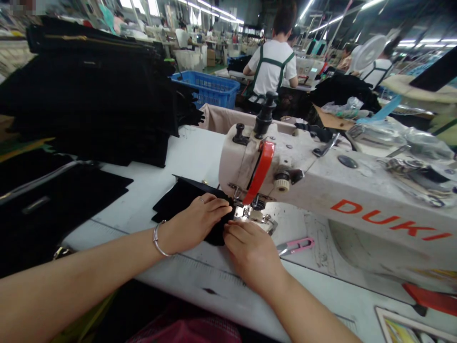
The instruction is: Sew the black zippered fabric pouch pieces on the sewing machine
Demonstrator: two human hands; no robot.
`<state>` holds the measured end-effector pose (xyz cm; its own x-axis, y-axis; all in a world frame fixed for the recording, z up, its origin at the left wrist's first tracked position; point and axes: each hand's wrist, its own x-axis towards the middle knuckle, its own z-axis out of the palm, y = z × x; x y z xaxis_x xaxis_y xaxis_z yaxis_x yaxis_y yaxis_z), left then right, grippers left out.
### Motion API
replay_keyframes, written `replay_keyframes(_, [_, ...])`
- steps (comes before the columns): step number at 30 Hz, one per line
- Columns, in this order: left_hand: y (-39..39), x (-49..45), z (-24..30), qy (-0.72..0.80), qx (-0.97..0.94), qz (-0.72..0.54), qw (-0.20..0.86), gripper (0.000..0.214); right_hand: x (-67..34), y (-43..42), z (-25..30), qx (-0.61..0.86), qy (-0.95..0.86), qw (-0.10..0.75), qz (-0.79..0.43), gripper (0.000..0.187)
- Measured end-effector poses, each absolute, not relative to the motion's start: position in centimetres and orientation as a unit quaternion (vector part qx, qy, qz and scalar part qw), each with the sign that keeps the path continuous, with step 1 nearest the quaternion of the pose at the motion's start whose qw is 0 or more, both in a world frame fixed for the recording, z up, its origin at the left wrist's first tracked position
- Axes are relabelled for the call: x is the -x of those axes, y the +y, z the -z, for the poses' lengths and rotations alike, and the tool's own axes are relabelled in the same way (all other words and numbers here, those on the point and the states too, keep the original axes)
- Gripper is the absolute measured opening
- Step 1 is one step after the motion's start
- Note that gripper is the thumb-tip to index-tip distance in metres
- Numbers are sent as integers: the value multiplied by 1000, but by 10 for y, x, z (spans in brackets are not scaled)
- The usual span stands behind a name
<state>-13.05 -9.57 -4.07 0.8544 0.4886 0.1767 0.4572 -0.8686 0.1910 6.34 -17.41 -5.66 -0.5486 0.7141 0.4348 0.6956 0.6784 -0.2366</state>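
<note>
Black stack (96, 90) is sitting left, black fabric piece (178, 195) is lying at working end of sewing machine (314, 183), left hand (198, 219) is resting on it, fingers outstretched, right hand (252, 252) is touching near edge, can't tell if pinching, pink snips (302, 244) are lying right.

Your light falls mainly from overhead, where long ceiling tubes (214, 10) glare white; the windows (153, 8) at upper left are blown out. A small, hot glow marks the metal plate (243, 212) near your left hand (194, 219) and right hand (253, 252). The tabletop (194, 145) reads bright with soft shadows, but the black piece (182, 195) and black stack (96, 100) swallow detail. Plastic bags (380, 136) throw glints. Your far background is blurred, the corners look stretched, and 1 pixelated patch (26, 7) covers the top left.
</note>
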Motion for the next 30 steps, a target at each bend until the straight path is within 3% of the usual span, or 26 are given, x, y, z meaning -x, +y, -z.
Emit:
replay_keyframes(4, [-102,142,41,239,-955,-132,116,45,-70,-180,48,415,-877,239,-41,20])
replay_keyframes(6, [-107,148,40,216,-958,-135,132,55,-84,-185,35,423,-880,201,-79,31])
replay_keyframes(10, [-115,152,36,203,-959,-135,146,33,-118,-188,14,455,-872,135,-119,59])
replay_keyframes(16, [-117,146,37,244,-944,-147,167,37,-117,-160,35,571,-798,195,-1,11])
replay_keyframes(20, [-118,143,41,262,-928,-196,177,26,-98,-163,46,514,-827,227,20,6])
replay_keyframes(25, [-119,141,36,291,-899,-273,181,26,-86,-184,46,384,-890,243,-19,17])
replay_keyframes(30, [-122,139,43,198,-954,-210,82,30,-81,-184,49,359,-900,246,-27,16])
